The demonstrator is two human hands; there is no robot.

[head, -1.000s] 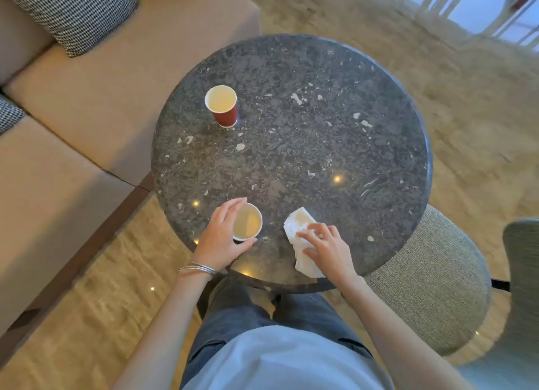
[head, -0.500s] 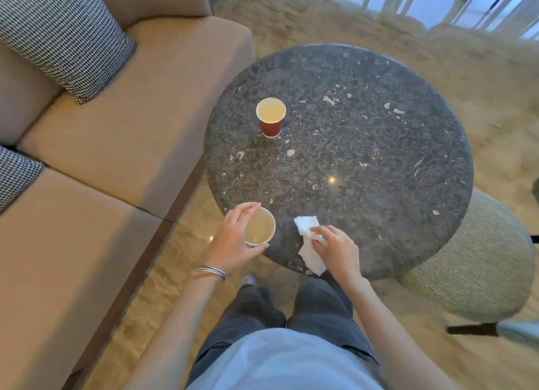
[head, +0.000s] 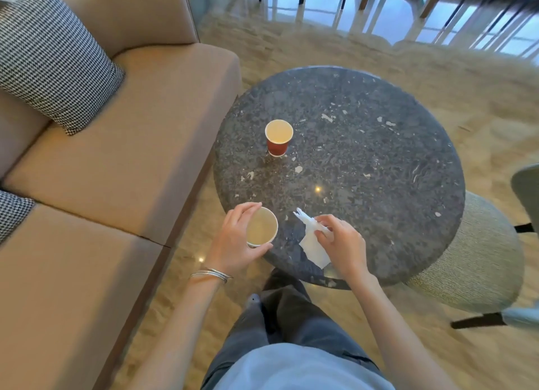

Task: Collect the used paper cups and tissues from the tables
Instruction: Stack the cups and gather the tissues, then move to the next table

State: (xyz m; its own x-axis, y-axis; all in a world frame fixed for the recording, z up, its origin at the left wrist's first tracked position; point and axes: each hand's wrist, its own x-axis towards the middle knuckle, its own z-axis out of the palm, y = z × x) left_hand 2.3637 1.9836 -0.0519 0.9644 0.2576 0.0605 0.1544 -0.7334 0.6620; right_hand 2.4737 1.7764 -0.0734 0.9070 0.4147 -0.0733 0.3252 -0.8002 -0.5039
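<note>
bare forearms; silver bangles (head: 211, 274) on left wrist; light-blue top (head: 300, 369); dark-grey trousers (head: 291, 322).

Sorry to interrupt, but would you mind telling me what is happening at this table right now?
A person is clearing a round stone table. The left hand is wrapped around a paper cup near the table's front edge, and the right hand pinches a white tissue, part of it raised. A red paper cup stands untouched farther back, beside the sofa.
</note>
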